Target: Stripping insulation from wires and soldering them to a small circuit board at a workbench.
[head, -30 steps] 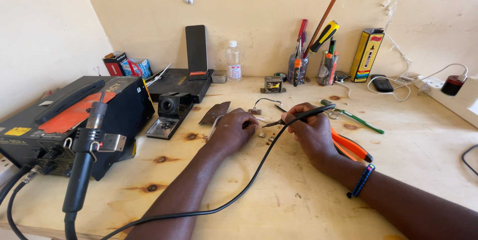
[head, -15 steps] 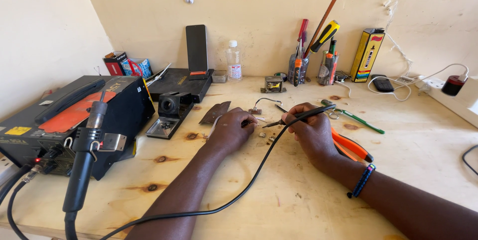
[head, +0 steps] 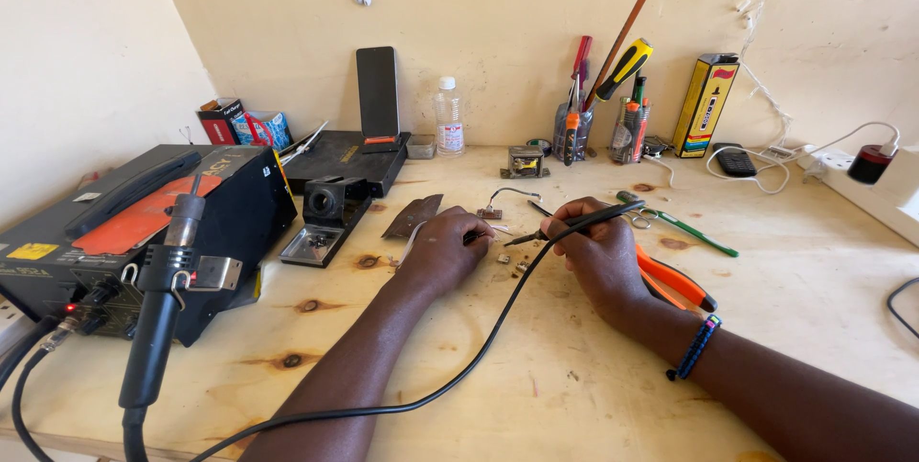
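My right hand (head: 601, 253) grips a black soldering iron (head: 574, 221) like a pen, its tip pointing left and down toward small parts on the wooden bench (head: 536, 376). The iron's black cord (head: 459, 366) runs from the hand toward the bench's near edge. My left hand (head: 442, 249) rests knuckles up on the bench beside the tip, fingers curled over a small piece that is mostly hidden. A small part with a looped wire (head: 500, 203) lies just beyond the two hands.
A black rework station (head: 115, 232) with a hot-air wand (head: 158, 318) sits at left. Orange-handled pliers (head: 675, 280) and green-handled scissors (head: 680, 225) lie right of my hand. Holders with screwdrivers (head: 598, 103), a bottle (head: 448, 117), a phone on a stand (head: 377, 93) line the wall.
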